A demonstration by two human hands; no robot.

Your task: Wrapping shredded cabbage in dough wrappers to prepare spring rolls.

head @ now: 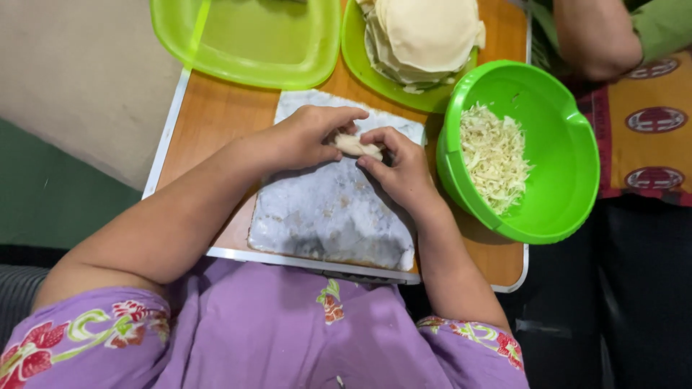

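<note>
My purple floral sleeves sit closest. On the marble slab, my left hand and right hand pinch the rolled wrapper, filling tucked in. Looks like I'm mid-roll; tightening and sealing the ends needs gentle, even pressure.

Small wooden table with white edging, bearing a grey marble slab, green bowl, green plate and green tray.
</note>
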